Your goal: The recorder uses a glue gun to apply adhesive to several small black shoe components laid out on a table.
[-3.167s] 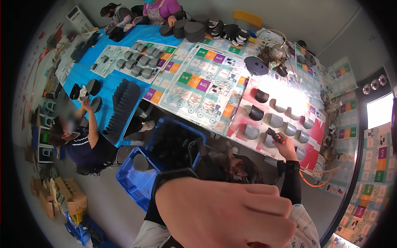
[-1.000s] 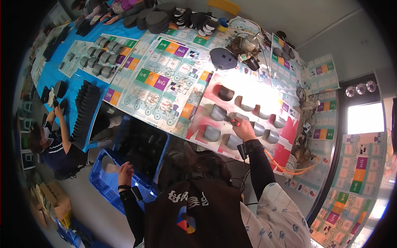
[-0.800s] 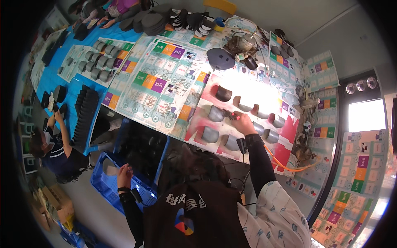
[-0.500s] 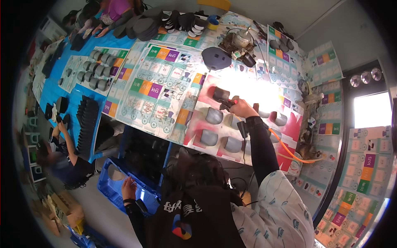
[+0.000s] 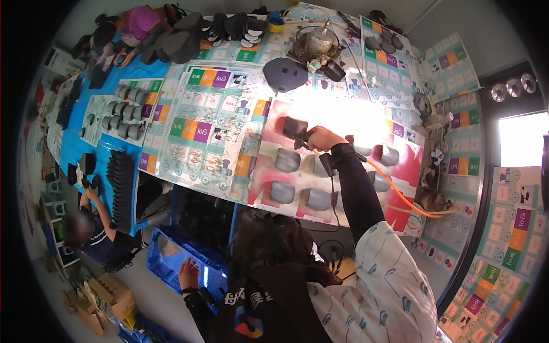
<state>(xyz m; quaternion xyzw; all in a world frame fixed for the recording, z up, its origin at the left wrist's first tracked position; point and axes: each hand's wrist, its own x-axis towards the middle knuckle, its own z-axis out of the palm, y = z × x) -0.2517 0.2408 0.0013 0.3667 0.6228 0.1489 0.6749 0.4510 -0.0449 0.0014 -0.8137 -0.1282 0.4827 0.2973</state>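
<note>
My right hand (image 5: 323,139) is stretched out over a paper sheet stained red (image 5: 400,171) and grips a small dark spray gun (image 5: 303,137). Its nozzle sits next to a grey curved shoe part (image 5: 294,126). An orange hose (image 5: 400,194) trails back from the gun to the right. Several more grey shoe parts, such as one (image 5: 286,160), lie in rows below the hand. My left hand (image 5: 187,273) rests low on the rim of a blue plastic crate (image 5: 171,268), fingers spread, holding nothing.
The long table (image 5: 206,126) is covered with printed sheets. A dark grey oval piece (image 5: 285,73) and a glass jar (image 5: 320,41) stand at the back. Another person (image 5: 91,228) handles black parts at the left; one more person (image 5: 123,28) works at the far end.
My right hand has moved with the spray gun from the lower rows of grey parts up to the upper left one. My left hand has stayed on the blue crate.
</note>
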